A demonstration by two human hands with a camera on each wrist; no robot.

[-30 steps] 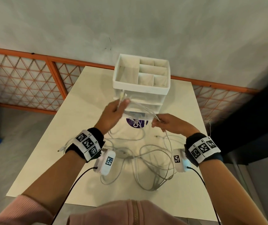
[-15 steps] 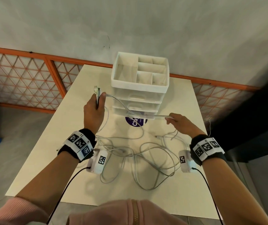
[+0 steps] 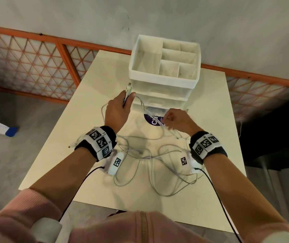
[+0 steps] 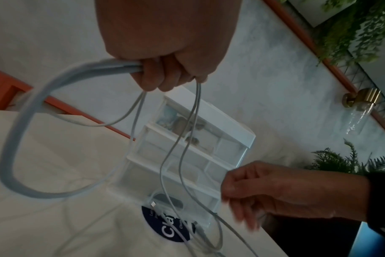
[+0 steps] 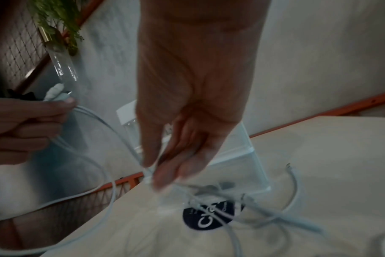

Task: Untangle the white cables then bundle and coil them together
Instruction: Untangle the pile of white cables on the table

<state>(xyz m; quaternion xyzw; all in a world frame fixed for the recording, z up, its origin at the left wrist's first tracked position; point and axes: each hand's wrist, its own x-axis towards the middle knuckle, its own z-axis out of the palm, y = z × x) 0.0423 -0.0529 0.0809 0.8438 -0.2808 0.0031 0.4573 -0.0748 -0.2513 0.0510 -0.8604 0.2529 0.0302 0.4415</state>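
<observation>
Several white cables (image 3: 149, 156) lie tangled on the cream table (image 3: 91, 137) between my wrists. My left hand (image 3: 128, 100) is raised in front of the drawer organiser and grips a bunch of cable ends, whose plugs (image 3: 128, 87) stick up above the fist. In the left wrist view a loop of cables (image 4: 15, 132) hangs from the left hand's curled fingers (image 4: 156, 78). My right hand (image 3: 163, 122) pinches the strands that run down from the left hand. In the right wrist view the cables (image 5: 130, 147) pass between the right thumb and fingertips (image 5: 163, 177).
A white drawer organiser (image 3: 163, 79) with open top compartments stands at the back of the table, just beyond both hands. A round dark blue sticker (image 3: 150, 120) lies at its foot. An orange mesh railing (image 3: 35, 64) runs behind, and the table edges are close at left and right.
My hands have come closer together after spreading apart. The left hand moved right toward the organiser with the cable ends, and the right hand moved left and up along the strands.
</observation>
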